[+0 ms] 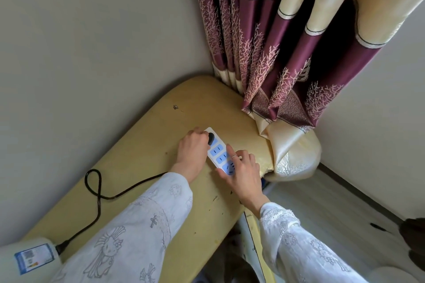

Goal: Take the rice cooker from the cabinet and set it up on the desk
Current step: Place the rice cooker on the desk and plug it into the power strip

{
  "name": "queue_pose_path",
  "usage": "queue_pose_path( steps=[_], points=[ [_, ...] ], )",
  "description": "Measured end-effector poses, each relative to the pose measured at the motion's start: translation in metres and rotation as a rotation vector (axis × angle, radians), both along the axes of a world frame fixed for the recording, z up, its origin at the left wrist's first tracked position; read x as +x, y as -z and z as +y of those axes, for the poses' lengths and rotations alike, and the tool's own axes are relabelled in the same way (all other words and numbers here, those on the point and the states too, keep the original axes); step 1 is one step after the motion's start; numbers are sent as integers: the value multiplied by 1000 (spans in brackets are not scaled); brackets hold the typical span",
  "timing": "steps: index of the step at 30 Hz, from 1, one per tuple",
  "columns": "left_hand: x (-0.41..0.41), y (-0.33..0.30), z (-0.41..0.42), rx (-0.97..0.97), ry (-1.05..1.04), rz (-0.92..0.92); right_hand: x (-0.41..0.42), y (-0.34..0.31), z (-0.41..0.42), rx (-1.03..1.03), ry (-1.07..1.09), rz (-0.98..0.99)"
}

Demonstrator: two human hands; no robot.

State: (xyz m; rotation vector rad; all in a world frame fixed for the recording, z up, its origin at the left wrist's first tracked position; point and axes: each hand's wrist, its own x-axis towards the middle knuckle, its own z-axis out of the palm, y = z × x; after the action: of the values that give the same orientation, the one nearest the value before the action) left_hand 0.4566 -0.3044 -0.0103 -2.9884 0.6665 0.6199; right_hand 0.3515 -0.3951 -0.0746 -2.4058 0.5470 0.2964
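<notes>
While left hand (192, 148) pinches black plug (210, 138) at 12 o'clock end of power strip (219, 155), right hand (241, 171) flat, pinning strip. Push straight down. Rice cooker (30, 259) at 7 o'clock on desk (142, 145).

We see a yellow desk (142, 145), a white-and-blue power strip (218, 154), a black cord (96, 193), and a maroon-and-cream branch-patterned curtain (276, 53).

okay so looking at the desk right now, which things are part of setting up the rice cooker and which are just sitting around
Part of the job:
rice cooker, at the near left edge
black cord running from it
black plug, under the left hand
power strip, steadied by the right hand
desk

Just there:
curtain
floor
</notes>
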Motion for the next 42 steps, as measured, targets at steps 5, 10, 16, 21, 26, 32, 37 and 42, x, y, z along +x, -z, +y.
queue_pose_path(
  steps=[5, 10, 16, 21, 26, 32, 37, 42],
  points=[
    [3, -1, -1, 24, 28, 28, 0, 0, 0, 3, 3, -1],
    [6, 0, -6, 78, 85, 30, -1, 0, -2, 5, -3, 6],
    [7, 6, -1, 23, 60, 48, 0, -4, -2, 1, -30, 45],
    [-6, 10, 15, -10, 25, 54, 6, -12, 0, -38, -92, 94],
    [-39, 7, 69, -126, -97, 104, 9, -24, 13, -131, -249, 167],
    [-61, -18, 136, -203, -256, 93, 16, -44, 43, -175, -222, 137],
    [-92, -49, 197, -331, -358, -63, 14, -81, 112, -121, -361, 104],
    [-139, -91, 270, -465, -437, -353, -14, -108, 200, 51, -574, 143]
  ],
)
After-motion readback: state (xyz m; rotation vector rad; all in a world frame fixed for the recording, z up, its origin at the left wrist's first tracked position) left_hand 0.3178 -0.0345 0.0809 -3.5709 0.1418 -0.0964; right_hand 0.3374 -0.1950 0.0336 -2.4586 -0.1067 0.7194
